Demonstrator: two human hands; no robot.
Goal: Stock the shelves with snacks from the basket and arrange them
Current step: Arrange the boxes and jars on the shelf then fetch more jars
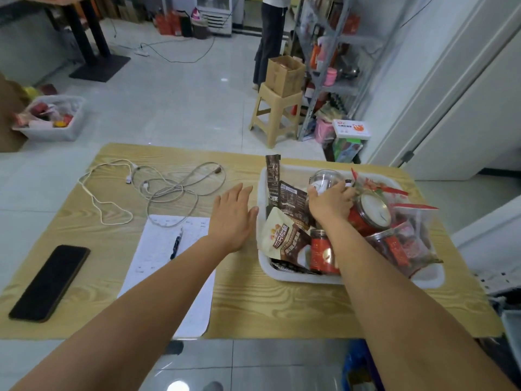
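Observation:
A white basket (262, 261) full of snacks sits on the right half of the wooden table (253, 306). Inside it are a clear plastic jar (324, 177), brown snack pouches (290, 200), a beige and brown pouch (282, 239), red-labelled jars (322, 252) and clear bags of red snacks (408, 238). My right hand (331, 203) reaches into the basket with its fingers curled round the clear jar. My left hand (234, 218) lies flat with straight fingers just left of the basket's rim. A metal shelf rack (332, 66) with goods stands beyond the table.
On the table's left lie a black phone (50, 282), a sheet of paper with a pen (176, 245) and tangled white cables (158, 187). Beyond stand a plastic stool with a cardboard box (284, 74), a person's legs (267, 43) and a white bin (53, 117) on the floor.

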